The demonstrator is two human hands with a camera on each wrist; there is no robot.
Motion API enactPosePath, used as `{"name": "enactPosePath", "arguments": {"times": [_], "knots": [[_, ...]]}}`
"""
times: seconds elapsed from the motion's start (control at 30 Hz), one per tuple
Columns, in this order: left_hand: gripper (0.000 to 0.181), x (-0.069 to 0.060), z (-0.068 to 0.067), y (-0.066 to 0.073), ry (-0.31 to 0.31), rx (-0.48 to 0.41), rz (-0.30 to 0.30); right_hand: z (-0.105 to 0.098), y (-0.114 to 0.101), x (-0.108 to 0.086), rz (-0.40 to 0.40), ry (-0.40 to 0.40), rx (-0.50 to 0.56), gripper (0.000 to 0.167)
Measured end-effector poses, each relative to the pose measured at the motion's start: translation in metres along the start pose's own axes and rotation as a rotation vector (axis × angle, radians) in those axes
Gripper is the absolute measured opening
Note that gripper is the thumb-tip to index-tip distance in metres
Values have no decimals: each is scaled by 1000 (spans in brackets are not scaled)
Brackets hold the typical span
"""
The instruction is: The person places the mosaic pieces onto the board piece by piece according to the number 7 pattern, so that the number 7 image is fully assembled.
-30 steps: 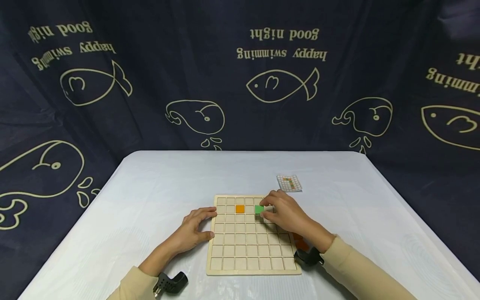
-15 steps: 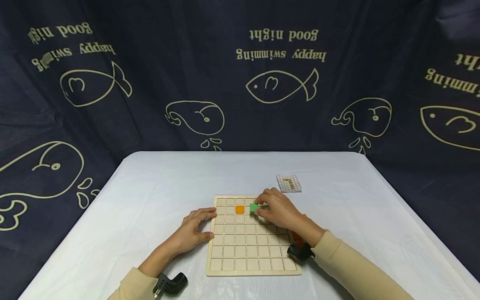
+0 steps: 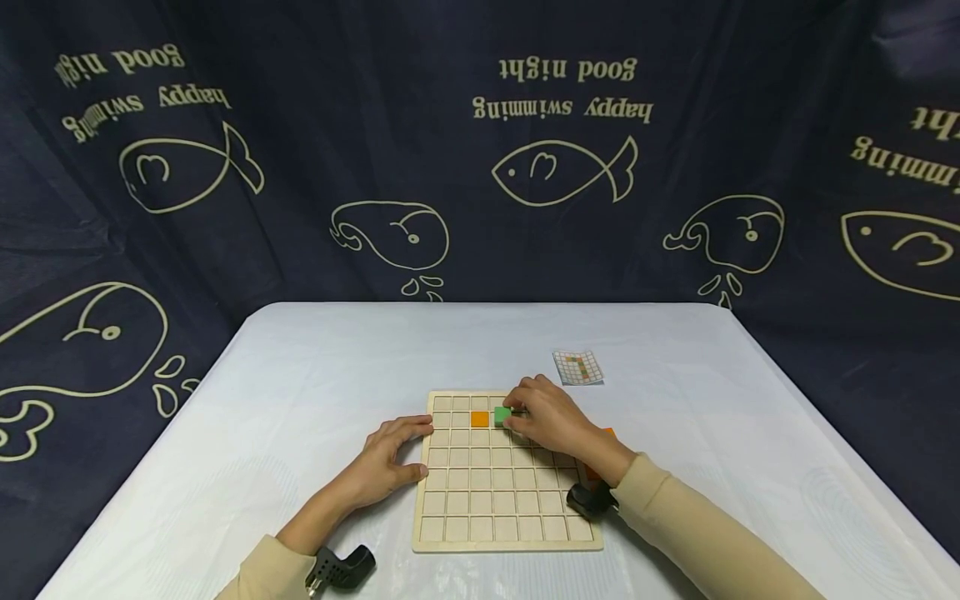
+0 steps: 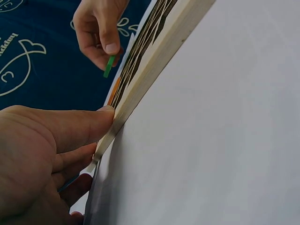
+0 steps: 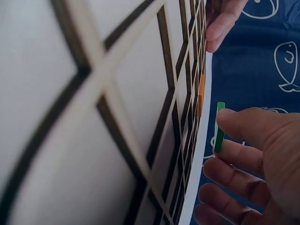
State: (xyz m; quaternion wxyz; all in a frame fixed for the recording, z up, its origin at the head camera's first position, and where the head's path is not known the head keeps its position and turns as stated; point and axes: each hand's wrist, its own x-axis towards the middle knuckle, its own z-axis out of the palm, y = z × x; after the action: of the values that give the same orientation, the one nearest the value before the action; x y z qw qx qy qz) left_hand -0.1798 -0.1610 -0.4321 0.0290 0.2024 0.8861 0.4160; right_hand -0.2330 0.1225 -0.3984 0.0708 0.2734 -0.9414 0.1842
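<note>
green tile is being pinched by right hand, left hand touching board, fingers and thumb spread, far curtain hanging behind white table.

The green tile is contrasting with the orange tile. The grid board is showing pale wood in squares; the printed card is bearing orange and green cells. Cream fish and whales are patterning the navy curtain; the desk is showing white.
</note>
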Motion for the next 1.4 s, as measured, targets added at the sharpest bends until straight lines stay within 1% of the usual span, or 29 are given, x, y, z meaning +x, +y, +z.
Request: {"name": "enactPosePath", "arguments": {"times": [0.5,0.8,1.4], "knots": [[54,1,0,0,-5,5,0,3,-2,6,-3,-34,-22,23],[54,1,0,0,-5,-1,2,6,0,6,-8,-54,-11,22],[54,0,0,-1,1,-3,9,8,4,6,-47,-56,-31,25]]}}
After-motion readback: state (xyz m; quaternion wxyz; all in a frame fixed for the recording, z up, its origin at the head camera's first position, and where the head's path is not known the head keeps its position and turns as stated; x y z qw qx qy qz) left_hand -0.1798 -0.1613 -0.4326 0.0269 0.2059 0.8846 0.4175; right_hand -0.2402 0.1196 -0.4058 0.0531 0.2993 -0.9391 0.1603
